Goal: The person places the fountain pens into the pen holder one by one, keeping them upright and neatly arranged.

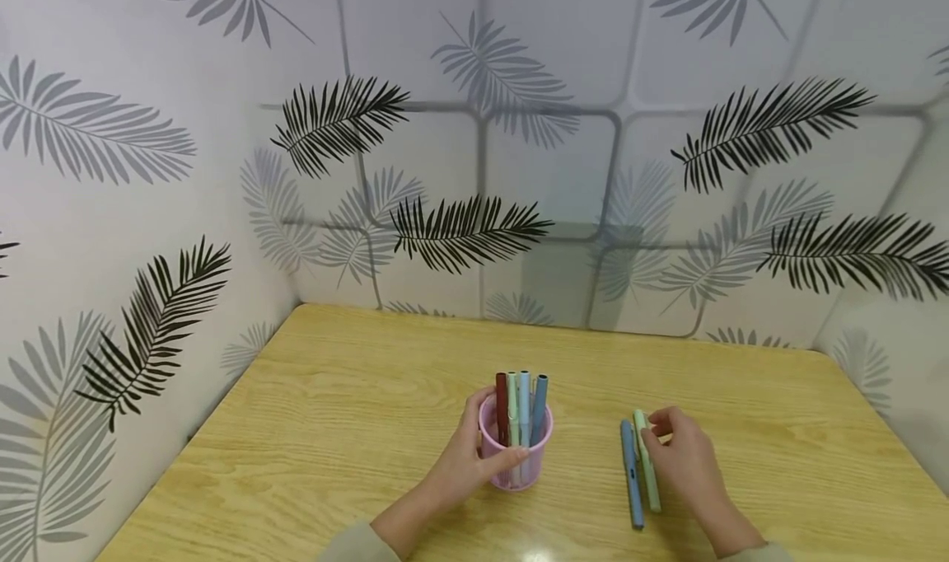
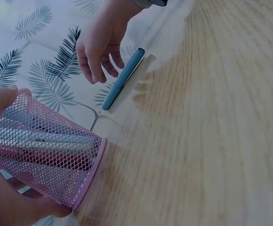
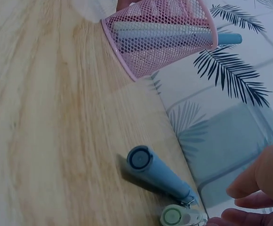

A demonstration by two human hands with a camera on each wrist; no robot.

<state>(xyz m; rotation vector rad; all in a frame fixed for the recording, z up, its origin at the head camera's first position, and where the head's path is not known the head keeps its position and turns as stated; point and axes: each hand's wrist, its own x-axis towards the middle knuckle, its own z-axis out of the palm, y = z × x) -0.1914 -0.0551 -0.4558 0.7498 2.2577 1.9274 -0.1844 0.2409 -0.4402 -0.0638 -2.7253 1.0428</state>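
My left hand [image 1: 463, 459] holds a pink mesh pen cup [image 1: 537, 465] standing upright on the table, thumb across its near side. Inside stand several pens: a dark red pen [image 1: 501, 401], a light green one, a light blue one and a darker blue pen [image 1: 540, 397]. To the right, a blue pen [image 1: 632, 473] and a light green pen [image 1: 648, 471] lie side by side on the wood. Over the green pen's far part is my right hand [image 1: 685, 459], its fingers loosely bent and thumb apart from them, gripping nothing. In the left wrist view the blue pen [image 2: 122, 80] mostly hides the green one.
The wooden table [image 1: 356, 381] meets a leaf-patterned wall [image 1: 430, 158] along its back edge. Another patterned wall [image 1: 148, 216] runs along the left side.
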